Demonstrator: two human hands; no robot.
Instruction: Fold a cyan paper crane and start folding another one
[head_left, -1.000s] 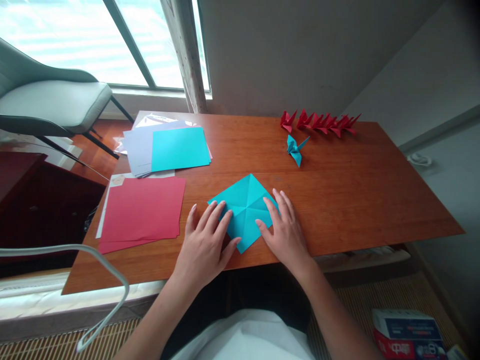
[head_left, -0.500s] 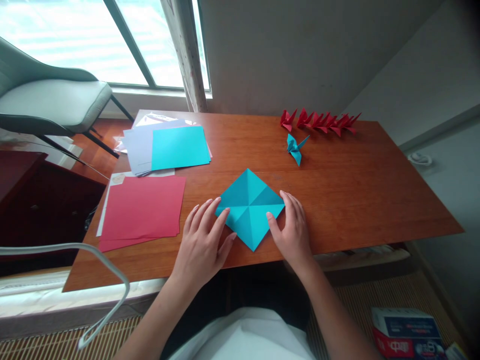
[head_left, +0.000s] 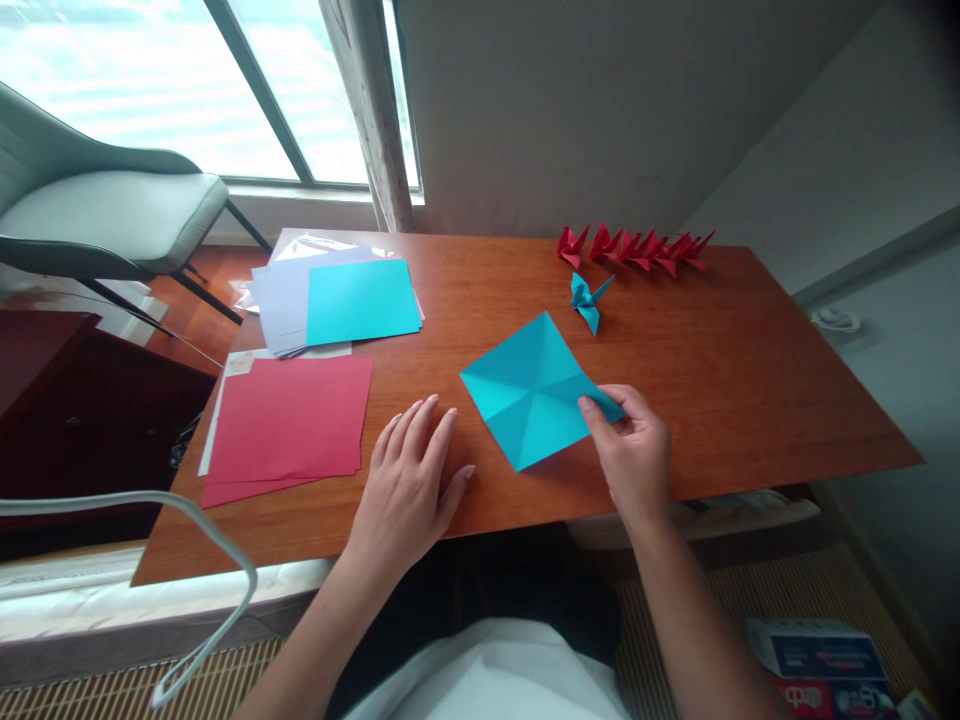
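A creased square of blue paper (head_left: pixel 534 388) is lifted slightly off the wooden table (head_left: pixel 720 380), tilted like a diamond. My right hand (head_left: pixel 630 450) pinches its right corner between thumb and fingers. Flat on the table to the left of the sheet lies my left hand (head_left: pixel 409 485), fingers stretched out and touching nothing else. A finished blue paper crane (head_left: pixel 587 298) sits just beyond the sheet, and a row of several red paper cranes (head_left: pixel 634 247) lines the far edge.
A stack of red sheets (head_left: pixel 289 420) lies at the left, with pale and blue sheets (head_left: pixel 337 300) behind it. A grey chair (head_left: pixel 105 210) stands by the window. A printed box (head_left: pixel 821 660) is on the floor at the lower right.
The blue sheet has moved right and away from me, and its right corner is now pinched and lifted by my right hand. My left hand has come off the paper.
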